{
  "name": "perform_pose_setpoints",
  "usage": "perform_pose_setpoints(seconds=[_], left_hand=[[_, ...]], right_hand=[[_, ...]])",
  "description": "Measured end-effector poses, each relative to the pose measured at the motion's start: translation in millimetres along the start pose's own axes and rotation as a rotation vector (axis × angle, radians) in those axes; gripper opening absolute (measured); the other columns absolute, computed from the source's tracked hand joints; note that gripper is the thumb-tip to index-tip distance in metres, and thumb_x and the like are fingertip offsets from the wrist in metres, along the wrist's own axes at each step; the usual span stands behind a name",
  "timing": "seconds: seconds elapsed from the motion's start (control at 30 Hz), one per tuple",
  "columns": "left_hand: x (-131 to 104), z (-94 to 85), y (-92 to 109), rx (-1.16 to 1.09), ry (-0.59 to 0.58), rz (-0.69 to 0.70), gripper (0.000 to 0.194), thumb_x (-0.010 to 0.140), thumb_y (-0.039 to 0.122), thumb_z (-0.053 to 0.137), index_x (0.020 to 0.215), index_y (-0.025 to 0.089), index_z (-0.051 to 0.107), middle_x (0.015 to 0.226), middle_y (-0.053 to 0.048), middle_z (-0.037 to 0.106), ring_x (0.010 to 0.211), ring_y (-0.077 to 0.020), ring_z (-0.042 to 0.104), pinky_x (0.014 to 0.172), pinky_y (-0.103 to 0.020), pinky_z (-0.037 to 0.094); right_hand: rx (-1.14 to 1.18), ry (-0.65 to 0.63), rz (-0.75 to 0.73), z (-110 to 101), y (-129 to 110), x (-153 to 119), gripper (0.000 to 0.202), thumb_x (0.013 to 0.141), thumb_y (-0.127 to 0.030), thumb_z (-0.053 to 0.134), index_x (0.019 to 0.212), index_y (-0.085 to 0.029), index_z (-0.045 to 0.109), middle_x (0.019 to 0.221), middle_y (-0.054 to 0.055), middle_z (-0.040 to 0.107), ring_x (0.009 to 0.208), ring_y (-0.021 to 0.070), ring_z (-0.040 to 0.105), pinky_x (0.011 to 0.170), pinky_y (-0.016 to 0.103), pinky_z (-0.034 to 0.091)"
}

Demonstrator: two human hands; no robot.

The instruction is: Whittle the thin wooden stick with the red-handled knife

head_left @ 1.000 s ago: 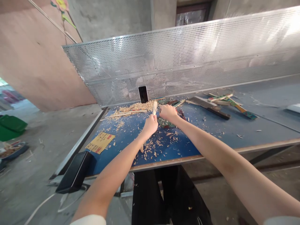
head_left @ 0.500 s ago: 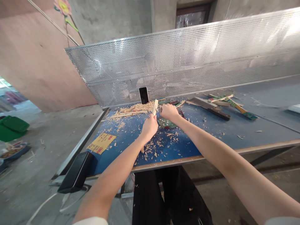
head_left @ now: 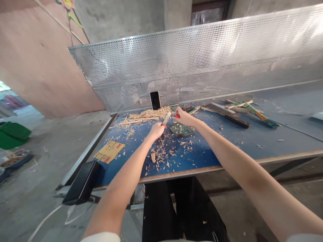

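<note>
My left hand (head_left: pixel 157 130) is closed around the lower end of a pale piece of wood (head_left: pixel 167 117), which tilts up and to the right. Facing it, my right hand (head_left: pixel 185 118) grips a small red-handled knife (head_left: pixel 177 116); its thin tip points toward the wood, and whether they touch is hard to tell. Curled wood shavings (head_left: pixel 164 151) lie scattered on the blue tabletop (head_left: pixel 136 161) below both hands. A dark green flat piece (head_left: pixel 180 130) sits under my right wrist, dusted with shavings. A small wood offcut (head_left: pixel 153 157) lies near the front edge.
A phone (head_left: pixel 155 100) stands against the perforated metal screen (head_left: pixel 176 64), behind a heap of shavings (head_left: pixel 151 113). Yellow sandpaper (head_left: pixel 109 152) and a black box (head_left: pixel 82 183) are at the left. To the right lie a handsaw (head_left: pixel 227 115) and painted wooden strips (head_left: pixel 262 117).
Both hands have drawn slightly apart. My right hand has turned, bringing the red handle into view. The wood leans further right, and the offcut below my left hand now shows fully.
</note>
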State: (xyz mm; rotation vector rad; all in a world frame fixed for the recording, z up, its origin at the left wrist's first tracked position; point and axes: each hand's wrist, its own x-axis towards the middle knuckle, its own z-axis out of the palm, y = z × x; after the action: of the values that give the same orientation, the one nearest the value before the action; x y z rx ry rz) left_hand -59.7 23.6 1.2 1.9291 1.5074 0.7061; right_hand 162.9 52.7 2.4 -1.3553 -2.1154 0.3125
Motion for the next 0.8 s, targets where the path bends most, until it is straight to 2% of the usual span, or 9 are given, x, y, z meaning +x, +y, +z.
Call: perform_pose_setpoints(seconds=[0.07,0.1,0.2,0.23,0.33,0.4,0.6,0.8], left_hand=[[2.3,-10.8,-3.8,0.185,-0.01,0.023,0.032,0.101,0.035,0.046,0.094,0.016,0.071,0.083,-0.013,0.074,0.075,-0.0246,0.067,0.068,-0.031,0.046],[3.1,-15.5,-5.8,0.267,0.003,0.034,0.031,0.101,0.034,0.044,0.104,0.016,0.07,0.092,-0.015,0.075,0.082,-0.0262,0.069,0.071,-0.032,0.047],[3.8,-25.3,-11.3,0.439,0.028,0.064,0.036,0.103,0.031,0.041,0.129,0.016,0.06,0.107,-0.019,0.075,0.092,-0.0288,0.071,0.076,-0.034,0.048],[3.5,-27.3,-12.8,0.491,0.007,0.072,0.035,0.103,0.03,0.041,0.129,0.016,0.06,0.108,-0.02,0.075,0.093,-0.0289,0.071,0.078,-0.034,0.049],[1.7,-30.6,-16.0,0.632,-0.072,0.102,0.032,0.103,0.028,0.04,0.112,0.016,0.068,0.106,-0.02,0.075,0.099,-0.0297,0.072,0.083,-0.035,0.049],[0.7,-31.4,-17.0,0.679,-0.08,0.115,0.035,0.104,0.03,0.038,0.107,0.017,0.07,0.106,-0.02,0.075,0.101,-0.0307,0.072,0.085,-0.036,0.05],[-0.1,-26.8,-17.1,0.727,-0.072,0.129,0.044,0.106,0.04,0.036,0.117,0.013,0.068,0.108,-0.023,0.075,0.102,-0.0327,0.073,0.084,-0.037,0.053],[3.3,-19.5,-16.3,0.785,-0.109,0.093,0.04,0.103,0.03,0.039,0.114,0.009,0.072,0.108,-0.027,0.074,0.102,-0.0342,0.074,0.085,-0.037,0.054]], right_hand=[[-0.031,0.006,-0.002,-0.4,-3.0,-1.2,0.035,0.101,-0.042,0.049,0.126,-0.018,0.045,0.106,0.007,0.067,0.087,0.0188,0.06,0.08,0.03,0.045],[-0.047,0.005,-0.004,0.0,-5.3,-1.8,0.035,0.102,-0.042,0.048,0.128,-0.018,0.045,0.107,0.007,0.068,0.087,0.0192,0.06,0.081,0.03,0.045],[-0.07,0.002,-0.014,3.5,-13.0,-3.0,0.037,0.103,-0.041,0.047,0.131,-0.017,0.045,0.11,0.01,0.069,0.091,0.0208,0.063,0.083,0.03,0.045],[-0.075,-0.002,-0.011,5.2,-15.7,-3.2,0.038,0.103,-0.041,0.047,0.132,-0.016,0.046,0.111,0.011,0.069,0.092,0.0212,0.063,0.083,0.03,0.045],[-0.125,-0.063,0.02,9.1,-24.5,-4.0,0.037,0.105,-0.041,0.045,0.13,-0.014,0.05,0.104,0.012,0.072,0.09,0.0228,0.066,0.079,0.03,0.044],[-0.209,-0.099,0.041,10.3,-31.4,-5.8,0.037,0.107,-0.043,0.041,0.129,-0.016,0.054,0.101,0.012,0.073,0.09,0.0247,0.067,0.078,0.03,0.044],[-0.399,-0.151,0.105,19.3,-51.9,-13.5,0.042,0.108,-0.045,0.034,0.134,-0.021,0.057,0.11,0.015,0.074,0.098,0.0287,0.07,0.082,0.034,0.046],[-0.426,-0.191,0.178,35.1,-55.1,-12.4,0.048,0.107,-0.044,0.032,0.121,-0.016,0.068,0.111,0.021,0.074,0.099,0.0327,0.072,0.082,0.04,0.051]])
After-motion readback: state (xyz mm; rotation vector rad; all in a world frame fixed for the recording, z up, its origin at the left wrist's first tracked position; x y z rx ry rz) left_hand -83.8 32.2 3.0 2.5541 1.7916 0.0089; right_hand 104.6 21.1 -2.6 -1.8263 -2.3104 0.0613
